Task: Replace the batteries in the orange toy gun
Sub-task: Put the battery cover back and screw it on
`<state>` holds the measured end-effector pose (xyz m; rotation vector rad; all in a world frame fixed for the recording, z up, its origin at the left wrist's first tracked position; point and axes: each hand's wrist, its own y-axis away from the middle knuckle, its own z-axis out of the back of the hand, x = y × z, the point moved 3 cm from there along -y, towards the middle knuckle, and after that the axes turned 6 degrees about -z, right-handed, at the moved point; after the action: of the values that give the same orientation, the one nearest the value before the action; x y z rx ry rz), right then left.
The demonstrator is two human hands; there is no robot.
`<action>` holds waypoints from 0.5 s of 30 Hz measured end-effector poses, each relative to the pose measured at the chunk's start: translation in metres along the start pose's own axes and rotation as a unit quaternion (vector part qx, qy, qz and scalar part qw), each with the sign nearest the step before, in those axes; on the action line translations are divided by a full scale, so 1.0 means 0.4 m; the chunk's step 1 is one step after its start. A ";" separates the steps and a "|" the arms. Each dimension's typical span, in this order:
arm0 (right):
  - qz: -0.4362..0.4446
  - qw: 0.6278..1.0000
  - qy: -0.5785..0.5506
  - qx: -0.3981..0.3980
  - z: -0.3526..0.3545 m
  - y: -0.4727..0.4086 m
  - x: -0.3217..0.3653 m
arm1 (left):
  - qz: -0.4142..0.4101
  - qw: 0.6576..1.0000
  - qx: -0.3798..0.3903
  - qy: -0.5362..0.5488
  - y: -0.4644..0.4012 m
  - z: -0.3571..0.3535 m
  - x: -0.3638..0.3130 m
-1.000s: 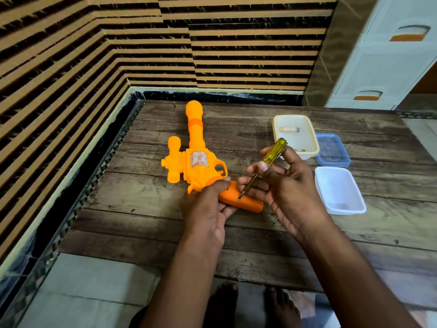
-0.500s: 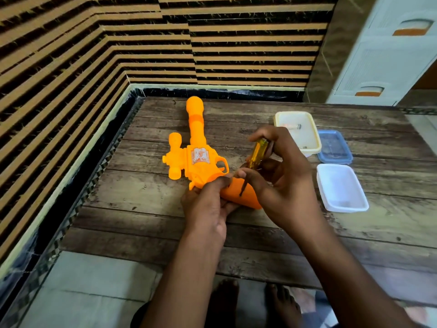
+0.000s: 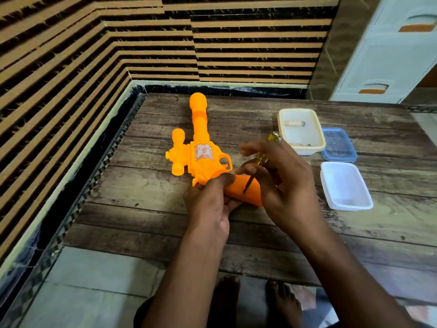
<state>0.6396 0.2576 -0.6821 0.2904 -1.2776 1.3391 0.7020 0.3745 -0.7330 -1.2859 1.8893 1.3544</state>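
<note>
- Head view: since a second ago we have swung the screwdriver (image 3: 256, 167) from a flat slant to a steeper one; its yellow handle now rises between our right fingers, and its tip stays on the grip of the orange toy gun (image 3: 201, 159).
- Our right hand (image 3: 281, 185) has moved over the grip and now hides more of it than before; the gun has barely shifted on the counter (image 3: 146, 192).
- Our right fingers (image 3: 250, 147) curl round the screwdriver handle, pinching it; the upper ones are blurred.
- Our left hand (image 3: 208, 204) grasps the gun's grip from below, thumb on top near the trigger guard, fingers wrapped under.
- The gun lies flat on the counter, barrel pointing away from us toward the striped wall (image 3: 94, 55), grip toward us between both hands.
- We count one gun and one screwdriver.
- We count two open tubs: a cream tub (image 3: 316, 136) holding two small cylinders, probably batteries (image 3: 294, 123), and a white tub (image 3: 345, 188) nearer us.
- One blue lid (image 3: 339, 145) lies just beside the cream tub, on its right.
- One white drawer unit (image 3: 390, 55) stands past the counter's far right corner.
</note>
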 end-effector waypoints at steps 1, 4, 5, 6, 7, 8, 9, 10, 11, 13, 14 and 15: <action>-0.008 1.000 -0.021 0.007 0.000 0.000 0.000 | 0.001 1.000 -0.002 0.000 -0.001 0.000 0.001; -0.026 0.998 -0.059 0.010 -0.001 0.000 0.007 | 0.005 1.000 -0.021 0.001 0.001 0.003 0.002; -0.026 0.998 -0.060 0.009 -0.003 0.000 0.010 | 0.008 1.000 -0.025 0.001 0.002 0.003 0.002; -0.025 0.998 -0.062 0.009 -0.005 0.002 0.012 | 0.012 1.000 -0.028 0.001 0.003 0.003 0.002; -0.022 0.998 -0.064 0.006 -0.006 0.002 0.013 | 0.014 0.999 -0.030 0.002 0.003 0.003 0.001; -0.017 0.998 -0.068 0.001 -0.004 0.002 0.013 | 0.015 0.999 -0.031 0.005 0.005 0.002 0.000; -0.013 0.997 -0.071 -0.005 -0.001 0.000 0.014 | 0.016 0.999 -0.033 0.009 0.007 0.001 -0.003; -0.010 0.997 -0.075 -0.010 0.005 -0.004 0.016 | 0.016 0.999 -0.034 0.012 0.009 -0.001 -0.005; -0.010 0.997 -0.079 -0.015 0.011 -0.007 0.018 | 0.016 0.999 -0.036 0.014 0.010 -0.001 -0.008; -0.007 0.997 -0.079 -0.025 0.021 -0.008 0.022 | 0.017 0.999 -0.038 0.015 0.014 -0.003 -0.010; -0.002 0.997 -0.076 -0.030 0.024 -0.007 0.024 | 0.018 0.999 -0.040 0.014 0.015 -0.004 -0.012; 0.006 0.997 -0.068 -0.037 0.025 -0.005 0.026 | 0.019 0.999 -0.041 0.013 0.015 -0.004 -0.013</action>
<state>0.6333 0.2550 -0.6692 0.3270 -1.4418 1.2955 0.6991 0.3756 -0.7256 -1.3194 1.9014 1.4542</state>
